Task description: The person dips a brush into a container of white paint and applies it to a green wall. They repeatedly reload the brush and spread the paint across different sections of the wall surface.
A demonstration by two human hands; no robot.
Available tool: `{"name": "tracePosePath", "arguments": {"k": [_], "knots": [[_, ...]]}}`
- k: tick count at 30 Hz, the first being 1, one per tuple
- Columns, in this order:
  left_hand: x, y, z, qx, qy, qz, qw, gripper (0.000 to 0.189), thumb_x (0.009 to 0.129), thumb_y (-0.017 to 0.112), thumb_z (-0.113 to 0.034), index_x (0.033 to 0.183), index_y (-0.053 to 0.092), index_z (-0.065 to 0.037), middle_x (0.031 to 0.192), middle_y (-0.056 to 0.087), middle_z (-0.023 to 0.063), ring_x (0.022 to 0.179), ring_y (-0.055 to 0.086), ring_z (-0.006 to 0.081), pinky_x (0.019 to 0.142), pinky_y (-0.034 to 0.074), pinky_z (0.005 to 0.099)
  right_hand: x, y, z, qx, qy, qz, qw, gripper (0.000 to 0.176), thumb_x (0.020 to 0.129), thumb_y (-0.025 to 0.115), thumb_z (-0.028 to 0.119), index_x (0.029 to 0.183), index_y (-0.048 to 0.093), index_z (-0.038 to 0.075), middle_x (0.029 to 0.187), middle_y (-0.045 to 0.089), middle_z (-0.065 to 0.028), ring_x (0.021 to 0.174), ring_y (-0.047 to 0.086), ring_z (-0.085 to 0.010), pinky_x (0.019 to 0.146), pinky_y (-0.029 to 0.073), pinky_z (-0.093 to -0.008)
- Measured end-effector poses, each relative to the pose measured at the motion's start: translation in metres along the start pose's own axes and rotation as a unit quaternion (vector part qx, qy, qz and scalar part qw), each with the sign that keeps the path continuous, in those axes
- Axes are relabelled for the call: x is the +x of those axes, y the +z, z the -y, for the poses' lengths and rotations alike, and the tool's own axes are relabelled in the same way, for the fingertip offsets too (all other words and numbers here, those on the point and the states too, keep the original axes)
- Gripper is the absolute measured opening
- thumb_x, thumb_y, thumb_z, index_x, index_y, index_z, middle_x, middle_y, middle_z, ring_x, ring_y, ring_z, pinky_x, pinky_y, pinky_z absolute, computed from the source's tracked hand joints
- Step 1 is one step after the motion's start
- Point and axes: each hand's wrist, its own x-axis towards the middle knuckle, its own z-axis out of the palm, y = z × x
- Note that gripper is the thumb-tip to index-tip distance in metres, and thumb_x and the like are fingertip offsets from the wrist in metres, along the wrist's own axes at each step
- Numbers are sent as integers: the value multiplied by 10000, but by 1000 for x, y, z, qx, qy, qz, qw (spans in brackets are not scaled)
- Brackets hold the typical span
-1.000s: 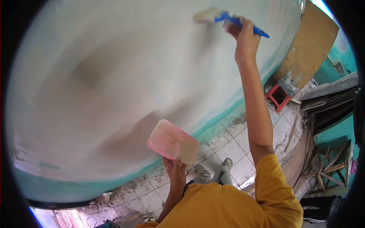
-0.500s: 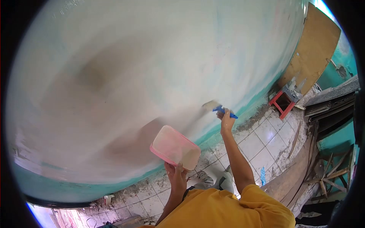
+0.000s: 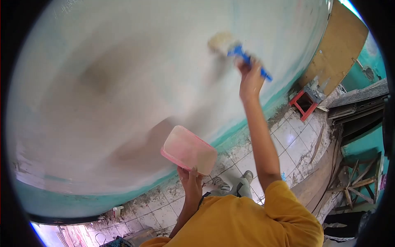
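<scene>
A pink plastic container [image 3: 190,149] with pale contents is held from below by my left hand [image 3: 191,178], whose fingers grip its lower edge. My right hand [image 3: 252,78] is closed round the blue handle of a wide paintbrush [image 3: 239,52]. The brush's pale bristles, slightly blurred, point up and left at the wall [image 3: 164,74]; whether they touch it I cannot tell. Whitish paint covers most of this wall, with a green band along its bottom.
A red stool [image 3: 303,108] with a grey block on it stands at the right, beside a brown board [image 3: 337,49]. Stacked grey sheets [image 3: 360,101] and broken wooden pieces [image 3: 358,183] lie farther right. The tiled floor [image 3: 286,133] is dirty along the wall.
My right hand has moved up the wall with the brush, and that arm is stretched farther out. The container in my left hand has shifted slightly upward.
</scene>
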Motion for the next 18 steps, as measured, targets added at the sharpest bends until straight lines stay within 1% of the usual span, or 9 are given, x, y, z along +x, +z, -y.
{"name": "tracePosePath", "arguments": {"k": [2, 3, 4, 5, 8, 10, 13, 16, 18], "knots": [[-1, 1, 0, 8, 1, -1, 1000, 562, 915, 590, -165, 1374, 270, -115, 1267, 423, 66, 1119, 486, 191, 879, 497, 437, -39, -58, -53, -49, 77, -69, 993, 316, 1030, 465, 289, 1113, 572, 3, 980, 638, -93, 856, 639, -185, 824, 545, -352], [-1, 2, -1, 17, 1, -2, 1000, 577, 913, 592, -167, 1383, 264, -113, 1273, 421, 69, 1136, 480, 196, 877, 497, 436, -61, -88, -73, -93, 100, -63, 989, 313, 1024, 462, 278, 1117, 571, 0, 972, 638, -92, 849, 641, -176, 797, 556, -348], [0, 3, -2, 24, 2, -2, 1000, 591, 910, 594, -169, 1393, 258, -112, 1278, 419, 72, 1154, 473, 200, 875, 496, 435, -78, -112, -94, -124, 132, -107, 978, 296, 1014, 469, 263, 1096, 568, -4, 925, 651, -104, 790, 658, -190, 733, 570, -339], [0, 2, -1, 25, 2, -5, 1000, 591, 910, 594, -169, 1393, 258, -112, 1278, 419, 72, 1154, 473, 200, 875, 496, 435, -93, -131, -104, -137, 161, -117, 970, 271, 1002, 490, 241, 1061, 570, -12, 869, 663, -122, 727, 671, -210, 687, 573, -331], [4, -1, 0, -3, -11, 2, 1000, 685, 899, 605, -98, 1440, 185, -93, 1377, 350, 90, 1258, 427, 227, 945, 476, 398, -119, -163, -106, -179, 201, -114, 956, 239, 991, 509, 210, 1032, 570, -18, 850, 670, -137, 697, 677, -221, 674, 575, -333], [6, 1, 1, 0, 2, 4, 1000, 710, 890, 611, -90, 1451, 176, -97, 1378, 350, 88, 1261, 417, 216, 945, 461, 371, -117, -161, -87, -179, 215, -119, 953, 239, 983, 531, 207, 1019, 580, -24, 828, 672, -130, 699, 674, -211, 664, 566, -329], [7, 9, -3, -11, 7, 13, 1000, 719, 882, 586, -59, 1466, 169, -107, 1379, 350, 96, 1258, 411, 202, 947, 451, 352, -116, -145, -35, -194, 157, -60, 966, 239, 980, 552, 213, 994, 592, -22, 777, 669, -112, 664, 658, -189, 642, 539, -306], [12, 26, -9, -13, 36, 30, 999, 754, 860, 579, -47, 1478, 151, -90, 1391, 345, 109, 1283, 394, 208, 979, 438, 359, -123, -114, 38, -207, 131, -11, 970, 235, 979, 559, 218, 974, 595, -14, 743, 654, -103, 618, 632, -176, 629, 521, -294], [17, 29, -4, 2, 54, 35, 998, 778, 846, 584, -46, 1482, 138, -76, 1401, 339, 113, 1300, 383, 216, 1008, 421, 377, -134, -108, 77, -211, 118, 32, 970, 278, 991, 553, 241, 925, 579, -28, 719, 650, -133, 584, 632, -176, 571, 521, -307]]}}
